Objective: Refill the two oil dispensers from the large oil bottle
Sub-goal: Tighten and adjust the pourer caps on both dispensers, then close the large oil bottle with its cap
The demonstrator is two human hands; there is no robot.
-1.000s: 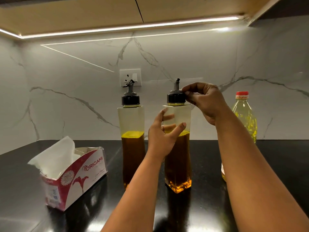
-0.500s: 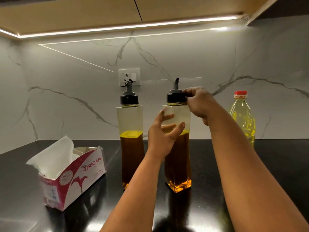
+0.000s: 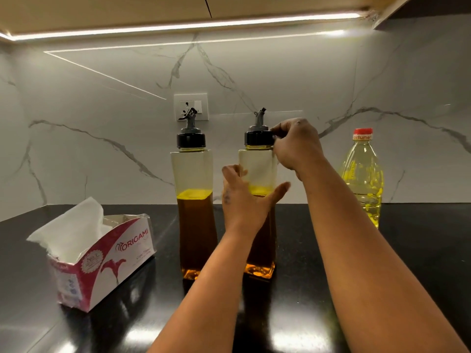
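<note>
Since the earlier frame the right hand (image 3: 297, 143) has closed down onto the black cap (image 3: 258, 138), and the spout now leans toward 1 o'clock. Nearest, the left hand (image 3: 244, 200) wraps the body of the right dispenser (image 3: 258, 169), fingers curled round it. The dispenser's long axis is vertical; the cap lies at 9 o'clock from the right hand, which pinches its rim. The left dispenser (image 3: 192, 174) stands just beside. Farthest, at 3 o'clock, stands the large oil bottle (image 3: 363, 171), capped.
</note>
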